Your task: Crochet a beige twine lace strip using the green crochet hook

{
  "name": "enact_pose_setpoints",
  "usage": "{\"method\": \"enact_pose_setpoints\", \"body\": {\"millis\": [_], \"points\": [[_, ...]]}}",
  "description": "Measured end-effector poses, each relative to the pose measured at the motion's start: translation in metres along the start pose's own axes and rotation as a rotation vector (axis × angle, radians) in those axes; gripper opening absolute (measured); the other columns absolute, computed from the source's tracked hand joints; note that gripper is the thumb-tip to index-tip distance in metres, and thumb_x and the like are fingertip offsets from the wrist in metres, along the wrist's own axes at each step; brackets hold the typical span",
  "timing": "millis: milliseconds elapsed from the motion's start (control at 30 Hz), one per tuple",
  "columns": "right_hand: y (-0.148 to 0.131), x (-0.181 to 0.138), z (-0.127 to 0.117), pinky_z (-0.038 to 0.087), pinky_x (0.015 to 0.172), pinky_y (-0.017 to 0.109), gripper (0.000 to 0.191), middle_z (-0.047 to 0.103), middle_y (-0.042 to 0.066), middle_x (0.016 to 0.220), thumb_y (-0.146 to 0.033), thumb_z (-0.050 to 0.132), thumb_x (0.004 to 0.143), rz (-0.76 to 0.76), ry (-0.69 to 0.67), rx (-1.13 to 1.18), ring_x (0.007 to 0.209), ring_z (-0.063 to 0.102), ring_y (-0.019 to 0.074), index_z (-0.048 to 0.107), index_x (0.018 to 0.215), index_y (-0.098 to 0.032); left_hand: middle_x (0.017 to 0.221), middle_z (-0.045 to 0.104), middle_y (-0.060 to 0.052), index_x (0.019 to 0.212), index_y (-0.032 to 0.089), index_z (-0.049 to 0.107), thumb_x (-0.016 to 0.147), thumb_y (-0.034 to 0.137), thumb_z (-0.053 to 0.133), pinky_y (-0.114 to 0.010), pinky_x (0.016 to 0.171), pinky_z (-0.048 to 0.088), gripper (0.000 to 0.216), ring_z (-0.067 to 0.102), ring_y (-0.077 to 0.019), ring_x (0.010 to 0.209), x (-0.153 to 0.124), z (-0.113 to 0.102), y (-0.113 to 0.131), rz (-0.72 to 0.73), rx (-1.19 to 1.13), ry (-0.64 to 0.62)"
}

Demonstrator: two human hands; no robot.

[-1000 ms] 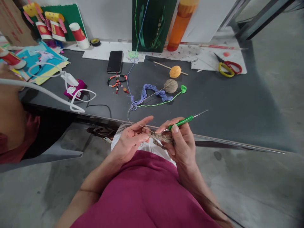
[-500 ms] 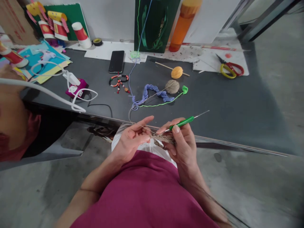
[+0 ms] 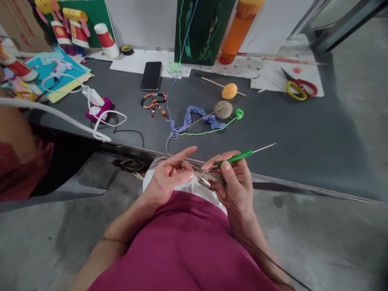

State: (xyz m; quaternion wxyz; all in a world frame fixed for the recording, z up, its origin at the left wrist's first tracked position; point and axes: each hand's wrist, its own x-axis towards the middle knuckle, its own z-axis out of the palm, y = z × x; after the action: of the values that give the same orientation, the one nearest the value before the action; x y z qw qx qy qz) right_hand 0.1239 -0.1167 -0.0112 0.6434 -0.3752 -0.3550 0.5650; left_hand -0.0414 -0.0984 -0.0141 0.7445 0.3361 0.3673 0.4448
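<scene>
In my right hand (image 3: 235,178) is a crochet hook with a green handle (image 3: 239,157), its far metal end pointing up and right. The same hand also pinches a strip of beige crochet work (image 3: 212,176). My left hand (image 3: 169,173) closes thumb and fingers at the left end of that strip, its index finger stretched out with the beige yarn (image 3: 178,159) running over it. This yarn leads across the table edge toward a beige yarn ball (image 3: 223,109). Beside the ball lie a wavy blue crochet piece (image 3: 191,115) and a green yarn strand (image 3: 209,132).
On the grey table (image 3: 287,141) are a phone (image 3: 151,75), a beaded bracelet (image 3: 154,101), a yellow yarn ball on a stick (image 3: 229,91) and scissors (image 3: 300,89). A purple power socket (image 3: 100,109) with white cables stands left. Another person's arm (image 3: 13,125) shows at the left edge.
The hook has shifted slightly to the right in my right hand's grip, its far end further out. My left hand stays nearly in place. The view has moved a little.
</scene>
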Motion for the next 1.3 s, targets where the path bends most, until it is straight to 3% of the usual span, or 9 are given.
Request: {"method": "enact_pose_setpoints", "body": {"millis": [100, 267, 400, 500, 733, 967, 1133, 1200, 1300], "points": [[0.0, 0.0, -0.001, 0.026, 0.027, 0.014, 0.027, 0.077, -0.005, 0.075, -0.048, 0.08, 0.09, 0.01, 0.007, -0.022, 0.032, 0.036, 0.003, 0.063, 0.091, -0.028, 0.078, 0.073, 0.001, 0.123, 0.026, 0.082, 0.069, 0.02, 0.09, -0.026, 0.064, 0.044, 0.054, 0.057, -0.011, 0.067, -0.001, -0.002, 0.0, 0.025, 0.074, 0.013], [0.001, 0.001, 0.0, 0.022, 0.026, 0.013, 0.029, 0.075, -0.005, 0.074, -0.049, 0.083, 0.088, 0.028, 0.041, -0.004, 0.032, 0.03, 0.0019, 0.064, 0.088, -0.027, 0.126, 0.078, -0.008, 0.086, 0.023, 0.085, 0.07, 0.024, 0.091, -0.031, 0.078, 0.053, 0.017, 0.067, -0.0141, 0.082, -0.005, -0.001, 0.006, 0.095, 0.19, 0.031], [0.002, -0.001, -0.001, 0.022, 0.026, 0.014, 0.028, 0.077, -0.004, 0.075, -0.047, 0.084, 0.087, 0.006, 0.044, 0.009, 0.032, 0.026, 0.0012, 0.065, 0.088, -0.026, 0.098, 0.079, -0.004, 0.115, 0.026, 0.084, 0.071, 0.019, 0.09, -0.028, 0.076, 0.054, 0.045, 0.066, -0.0127, 0.077, -0.007, 0.0, 0.011, 0.057, 0.171, -0.003], [0.003, -0.002, -0.002, 0.023, 0.027, 0.016, 0.027, 0.077, -0.004, 0.077, -0.047, 0.082, 0.089, -0.014, 0.023, -0.012, 0.031, 0.027, 0.0017, 0.065, 0.089, -0.027, 0.084, 0.075, -0.001, 0.121, 0.025, 0.082, 0.072, 0.017, 0.088, -0.026, 0.075, 0.053, 0.05, 0.065, -0.012, 0.075, -0.007, 0.0, 0.013, 0.046, 0.166, -0.005], [-0.001, -0.007, -0.008, 0.022, 0.028, 0.017, 0.019, 0.08, -0.002, 0.083, -0.041, 0.078, 0.095, -0.13, -0.017, -0.163, 0.031, 0.03, 0.0025, 0.066, 0.092, -0.027, 0.093, 0.079, -0.005, 0.112, 0.023, 0.084, 0.071, 0.017, 0.087, -0.032, 0.083, 0.056, 0.041, 0.068, -0.0159, 0.081, -0.009, 0.002, 0.015, 0.085, 0.253, 0.05], [-0.007, -0.017, -0.014, 0.045, 0.038, 0.022, 0.005, 0.083, 0.003, 0.093, -0.024, 0.07, 0.1, -0.403, -0.109, -0.454, 0.038, 0.047, 0.0069, 0.072, 0.102, -0.028, 0.092, 0.08, -0.004, 0.127, 0.025, 0.08, 0.075, 0.017, 0.086, -0.034, 0.09, 0.057, 0.052, 0.071, -0.0172, 0.084, -0.012, 0.002, 0.014, 0.118, 0.316, 0.082], [-0.003, -0.021, -0.019, 0.066, 0.065, 0.038, 0.025, 0.085, 0.007, 0.104, -0.015, 0.067, 0.098, -0.616, -0.204, -0.666, 0.076, 0.079, 0.0222, 0.074, 0.116, -0.03, 0.085, 0.08, -0.001, 0.137, 0.024, 0.074, 0.078, 0.02, 0.087, -0.033, 0.088, 0.057, 0.061, 0.071, -0.0157, 0.081, -0.012, 0.001, 0.009, 0.117, 0.302, 0.121], [-0.002, -0.021, -0.019, 0.068, 0.072, 0.039, 0.03, 0.085, 0.007, 0.108, -0.013, 0.066, 0.097, -0.665, -0.226, -0.738, 0.091, 0.082, 0.0246, 0.073, 0.121, -0.03, 0.083, 0.079, 0.0, 0.137, 0.024, 0.075, 0.078, 0.02, 0.088, -0.032, 0.088, 0.057, 0.061, 0.071, -0.0151, 0.081, -0.012, 0.0, 0.007, 0.124, 0.295, 0.12], [-0.004, -0.02, -0.016, 0.068, 0.072, 0.037, 0.029, 0.085, 0.006, 0.104, -0.009, 0.066, 0.097, -0.687, -0.189, -0.777, 0.091, 0.083, 0.0233, 0.073, 0.118, -0.029, 0.082, 0.079, -0.001, 0.136, 0.024, 0.075, 0.076, 0.02, 0.088, -0.031, 0.089, 0.056, 0.061, 0.071, -0.0153, 0.081, -0.013, 0.001, 0.007, 0.13, 0.292, 0.098]]}}
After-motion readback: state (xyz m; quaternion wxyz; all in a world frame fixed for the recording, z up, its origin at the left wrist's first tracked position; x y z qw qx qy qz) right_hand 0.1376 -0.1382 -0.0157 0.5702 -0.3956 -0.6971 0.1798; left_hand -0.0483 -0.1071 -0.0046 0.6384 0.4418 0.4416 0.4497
